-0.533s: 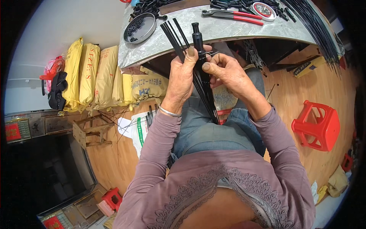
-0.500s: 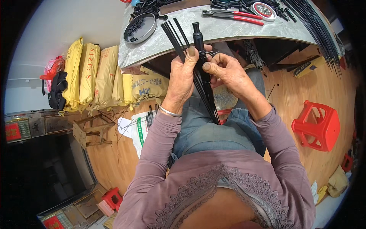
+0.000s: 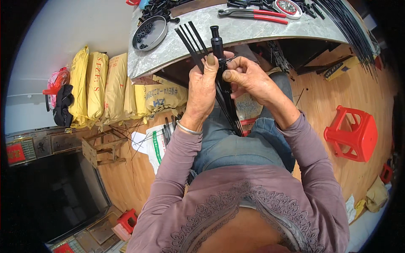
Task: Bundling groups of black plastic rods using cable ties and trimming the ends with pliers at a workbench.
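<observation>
Below the grey marble table edge (image 3: 261, 31), the left hand (image 3: 203, 90) gripped a bundle of thin black rods (image 3: 223, 90). The right hand (image 3: 249, 78) pinched it too. Yellow sacks (image 3: 99, 84) stood leftward against the wall

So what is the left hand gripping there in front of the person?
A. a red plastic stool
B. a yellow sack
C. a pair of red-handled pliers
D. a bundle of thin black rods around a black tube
D: the left hand is closed around a bundle of thin black rods and a black tube, while the red-handled pliers lie untouched on the table.
</observation>
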Demonstrator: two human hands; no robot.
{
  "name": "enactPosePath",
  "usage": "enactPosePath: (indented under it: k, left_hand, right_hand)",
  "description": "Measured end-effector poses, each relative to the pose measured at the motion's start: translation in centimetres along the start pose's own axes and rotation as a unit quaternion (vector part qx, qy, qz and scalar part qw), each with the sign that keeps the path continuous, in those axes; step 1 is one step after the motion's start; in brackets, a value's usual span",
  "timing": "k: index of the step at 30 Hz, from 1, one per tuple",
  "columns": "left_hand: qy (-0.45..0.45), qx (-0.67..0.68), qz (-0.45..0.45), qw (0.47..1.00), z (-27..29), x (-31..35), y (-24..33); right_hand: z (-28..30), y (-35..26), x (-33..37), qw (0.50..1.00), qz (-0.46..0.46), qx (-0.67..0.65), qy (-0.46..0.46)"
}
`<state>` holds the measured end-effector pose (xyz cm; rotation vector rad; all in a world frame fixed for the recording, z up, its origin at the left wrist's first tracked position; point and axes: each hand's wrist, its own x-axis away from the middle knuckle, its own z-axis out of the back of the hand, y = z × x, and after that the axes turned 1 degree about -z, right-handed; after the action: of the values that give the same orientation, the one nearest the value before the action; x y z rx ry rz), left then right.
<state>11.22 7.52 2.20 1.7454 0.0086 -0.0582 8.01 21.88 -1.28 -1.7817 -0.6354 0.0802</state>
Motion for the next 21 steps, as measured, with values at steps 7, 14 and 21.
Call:
enactPosePath:
  k: [7,14,21]
  left_hand:
    - [0.040,0.022,-0.025,0.999,-1.0,0.2,-1.2]
    - [0.056,0.040,-0.046,0.997,-1.3,-0.3,-1.9]
    - [0.057,0.052,-0.056,0.995,-1.9,-0.5,-2.0]
  right_hand:
    - [-0.6,0.0,0.2,0.995,0.097,0.011,0.022]
    - [-2.0,-0.9,1.6,0.944,0.254,0.145,0.150]
    - [-0.2,-2.6,1.5,0.882,0.284,0.330,0.180]
